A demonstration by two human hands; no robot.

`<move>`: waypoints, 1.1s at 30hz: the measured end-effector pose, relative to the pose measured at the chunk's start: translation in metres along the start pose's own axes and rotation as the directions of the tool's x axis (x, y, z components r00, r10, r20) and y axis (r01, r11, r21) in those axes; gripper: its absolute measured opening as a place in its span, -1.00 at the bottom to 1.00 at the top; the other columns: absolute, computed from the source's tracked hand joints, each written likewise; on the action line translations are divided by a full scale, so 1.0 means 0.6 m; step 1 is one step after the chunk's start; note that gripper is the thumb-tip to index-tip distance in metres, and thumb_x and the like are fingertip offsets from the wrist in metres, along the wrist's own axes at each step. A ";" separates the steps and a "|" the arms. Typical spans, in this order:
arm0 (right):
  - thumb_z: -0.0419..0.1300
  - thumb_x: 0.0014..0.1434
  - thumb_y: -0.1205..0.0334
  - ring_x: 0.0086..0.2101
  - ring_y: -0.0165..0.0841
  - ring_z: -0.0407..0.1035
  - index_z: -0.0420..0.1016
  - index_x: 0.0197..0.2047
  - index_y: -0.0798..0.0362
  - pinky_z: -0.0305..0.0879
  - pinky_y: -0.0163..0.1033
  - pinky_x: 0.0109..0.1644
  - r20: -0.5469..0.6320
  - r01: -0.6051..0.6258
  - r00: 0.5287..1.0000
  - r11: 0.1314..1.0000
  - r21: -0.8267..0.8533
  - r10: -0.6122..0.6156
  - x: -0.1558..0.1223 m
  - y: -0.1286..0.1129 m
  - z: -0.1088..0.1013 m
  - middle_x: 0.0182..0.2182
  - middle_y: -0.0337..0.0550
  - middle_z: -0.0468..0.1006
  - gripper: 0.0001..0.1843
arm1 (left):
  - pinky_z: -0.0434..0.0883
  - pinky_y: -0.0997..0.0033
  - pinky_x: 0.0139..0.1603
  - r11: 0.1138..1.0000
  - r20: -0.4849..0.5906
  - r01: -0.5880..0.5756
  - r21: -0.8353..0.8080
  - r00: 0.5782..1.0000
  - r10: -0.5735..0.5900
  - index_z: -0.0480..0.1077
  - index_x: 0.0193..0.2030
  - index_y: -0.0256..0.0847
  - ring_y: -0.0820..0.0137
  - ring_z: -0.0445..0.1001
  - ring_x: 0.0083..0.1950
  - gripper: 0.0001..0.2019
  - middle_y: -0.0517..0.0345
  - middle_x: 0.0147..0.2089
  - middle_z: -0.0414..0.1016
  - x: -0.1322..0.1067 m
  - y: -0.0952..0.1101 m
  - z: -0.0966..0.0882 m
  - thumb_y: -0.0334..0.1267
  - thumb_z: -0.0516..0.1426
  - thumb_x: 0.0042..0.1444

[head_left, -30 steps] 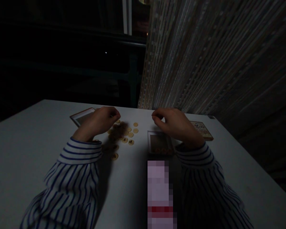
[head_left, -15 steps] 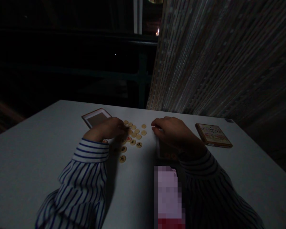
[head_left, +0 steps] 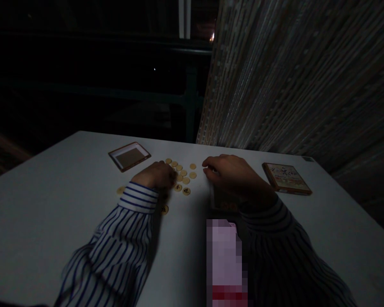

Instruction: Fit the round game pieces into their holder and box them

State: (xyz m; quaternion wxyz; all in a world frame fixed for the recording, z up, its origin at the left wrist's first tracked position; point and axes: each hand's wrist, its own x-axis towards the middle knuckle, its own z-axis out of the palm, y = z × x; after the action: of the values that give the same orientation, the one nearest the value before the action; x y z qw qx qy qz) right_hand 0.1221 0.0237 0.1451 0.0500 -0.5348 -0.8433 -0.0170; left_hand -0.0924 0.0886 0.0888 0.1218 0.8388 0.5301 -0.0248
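Note:
Several small round wooden game pieces with dark characters lie scattered on a white table. My left hand rests on the left side of that cluster, its fingers curled down over some pieces. My right hand lies to the right of the pieces, fingers bent with the tips pinched together; what they hold is hidden. Under my right wrist sits a shallow box tray with a few pieces inside. Both arms wear blue-striped white sleeves.
An open box half lies at the back left of the pieces. A printed box lid lies at the right. A lone piece sits left of my wrist. A striped curtain hangs behind the table. The room is dark.
My left hand has slid right and nearer, onto the cluster of pieces, uncovering the open box half. My right hand has stayed almost still over the tray.

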 end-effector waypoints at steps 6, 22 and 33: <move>-0.06 0.20 0.17 -0.16 -0.27 0.38 0.41 -0.05 0.02 0.17 -0.24 -0.15 0.004 0.007 1.000 1.000 0.002 -0.007 0.000 0.002 -0.002 -0.18 -0.11 0.54 -0.67 | 0.34 0.39 -0.24 0.991 0.141 0.013 0.132 0.990 -0.031 0.51 -0.28 -0.16 0.25 0.47 -0.23 -0.76 -0.02 -0.22 0.54 0.006 0.009 0.003 -0.25 0.11 -0.12; -0.03 0.19 0.16 -0.17 -0.25 0.39 0.40 -0.03 0.00 0.19 -0.23 -0.17 0.009 0.024 1.000 1.000 0.008 -0.024 0.001 0.008 0.001 -0.19 -0.11 0.55 -0.67 | 0.32 0.41 -0.33 0.988 0.131 -0.015 0.151 0.991 -0.005 0.50 -0.37 -0.22 0.26 0.48 -0.29 -0.79 -0.06 -0.29 0.55 0.019 0.000 0.021 -0.30 0.09 -0.17; -0.04 0.19 0.15 -0.19 -0.25 0.41 0.40 -0.03 -0.02 0.20 -0.23 -0.20 -0.020 0.030 0.999 0.999 -0.022 -0.030 -0.003 0.011 -0.001 -0.19 -0.13 0.55 -0.66 | 0.32 0.41 -0.29 0.989 0.062 -0.017 0.144 0.998 0.008 0.51 -0.38 -0.18 0.28 0.47 -0.29 -0.79 -0.02 -0.29 0.54 0.001 0.007 -0.006 -0.27 0.06 -0.08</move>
State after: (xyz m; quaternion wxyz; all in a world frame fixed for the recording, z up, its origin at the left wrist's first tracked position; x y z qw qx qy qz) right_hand 0.1288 0.0247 0.1455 0.0526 -0.5224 -0.8505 -0.0321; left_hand -0.0887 0.0882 0.0932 0.0769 0.8476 0.5177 -0.0880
